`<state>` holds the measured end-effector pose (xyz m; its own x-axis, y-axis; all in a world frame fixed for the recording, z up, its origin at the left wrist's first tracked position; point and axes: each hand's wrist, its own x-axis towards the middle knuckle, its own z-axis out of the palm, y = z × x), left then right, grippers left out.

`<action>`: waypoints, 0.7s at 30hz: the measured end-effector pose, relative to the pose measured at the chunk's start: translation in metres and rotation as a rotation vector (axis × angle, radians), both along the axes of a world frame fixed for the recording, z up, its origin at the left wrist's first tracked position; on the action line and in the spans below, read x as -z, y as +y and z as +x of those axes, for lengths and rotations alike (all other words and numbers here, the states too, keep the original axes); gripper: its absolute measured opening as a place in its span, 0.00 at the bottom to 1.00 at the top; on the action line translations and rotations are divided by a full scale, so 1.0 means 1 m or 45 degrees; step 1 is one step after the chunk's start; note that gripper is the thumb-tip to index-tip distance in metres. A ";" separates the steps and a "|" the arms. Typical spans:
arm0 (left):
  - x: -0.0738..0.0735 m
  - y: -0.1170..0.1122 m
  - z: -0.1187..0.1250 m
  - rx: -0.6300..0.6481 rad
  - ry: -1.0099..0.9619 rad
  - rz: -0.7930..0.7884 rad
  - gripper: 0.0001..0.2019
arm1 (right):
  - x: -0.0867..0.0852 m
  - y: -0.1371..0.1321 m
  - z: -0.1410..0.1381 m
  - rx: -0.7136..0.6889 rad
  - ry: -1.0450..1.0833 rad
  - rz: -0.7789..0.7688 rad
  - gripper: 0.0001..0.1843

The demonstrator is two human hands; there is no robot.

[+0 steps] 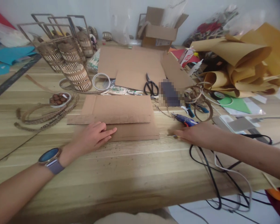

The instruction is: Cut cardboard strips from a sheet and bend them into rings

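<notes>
Across the middle of the table (pixel 130 174), well back from its front edge, lies the cardboard (pixel 119 105), in what look like 2 layers. My left hand (pixel 93 133) rests on its near side, index finger stretched out over it, the others loosely bent, with nothing gripped. I have 1 watch (pixel 49 155) on that wrist. My right hand (pixel 185 133) is right of the cardboard, just beside the glue gun (pixel 185 120); its fingertips are blurred, so I cannot tell how far apart they are or whether they have hold of anything. Black cable (pixel 220 200) loops from under that forearm past the front edge. Towards the left edge, a bowl (pixel 68 99) stands beside curved strips (pixel 46 126); baskets (pixel 77 77) stand nearer the back left corner. Brown paper (pixel 245 53) is heaped towards the back right corner.
</notes>
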<state>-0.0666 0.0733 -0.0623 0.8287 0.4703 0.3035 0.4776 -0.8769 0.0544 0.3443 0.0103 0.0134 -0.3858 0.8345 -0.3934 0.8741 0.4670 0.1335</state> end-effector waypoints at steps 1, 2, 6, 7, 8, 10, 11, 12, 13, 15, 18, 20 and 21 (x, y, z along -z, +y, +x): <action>0.001 0.000 0.000 -0.008 0.003 -0.005 0.22 | -0.005 0.000 0.000 -0.017 -0.086 -0.059 0.19; 0.002 0.000 0.000 -0.013 0.004 -0.010 0.21 | -0.010 -0.001 -0.002 -0.029 -0.157 -0.095 0.19; -0.003 -0.008 -0.005 -0.100 -0.013 0.011 0.19 | -0.015 -0.007 -0.021 -0.002 -0.154 0.012 0.17; -0.007 -0.012 -0.008 -0.172 -0.022 0.030 0.18 | -0.013 -0.009 -0.027 -0.015 -0.112 0.067 0.18; -0.012 -0.017 -0.013 -0.270 -0.037 0.056 0.17 | -0.010 -0.011 -0.034 -0.035 -0.071 0.119 0.18; -0.022 -0.026 -0.027 -0.506 -0.075 0.091 0.15 | -0.003 -0.014 -0.046 -0.070 -0.015 0.165 0.17; -0.027 -0.030 -0.036 -0.629 -0.098 0.103 0.15 | 0.000 -0.015 -0.051 -0.071 -0.006 0.166 0.16; -0.030 -0.033 -0.044 -0.739 -0.108 0.092 0.13 | 0.003 -0.016 -0.055 -0.060 -0.002 0.160 0.16; -0.031 -0.035 -0.053 -0.812 -0.153 0.072 0.12 | 0.006 -0.016 -0.059 -0.039 0.008 0.151 0.15; -0.029 -0.036 -0.066 -0.894 -0.261 -0.062 0.10 | 0.011 -0.015 -0.064 0.015 0.058 0.132 0.15; -0.023 -0.033 -0.071 -0.992 -0.372 -0.494 0.11 | 0.015 -0.012 -0.067 0.104 0.160 0.120 0.17; -0.022 -0.030 -0.067 -0.979 -0.471 -0.734 0.13 | 0.016 -0.011 -0.066 0.157 0.233 0.123 0.18; -0.024 -0.030 -0.063 -0.945 -0.525 -0.809 0.14 | 0.016 -0.011 -0.064 0.189 0.267 0.123 0.18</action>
<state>-0.1298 0.0436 -0.0386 0.1573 0.9874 0.0167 0.7219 -0.1265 0.6804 0.2801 -0.0004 -0.0023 -0.3209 0.9178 -0.2339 0.9453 0.3255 -0.0198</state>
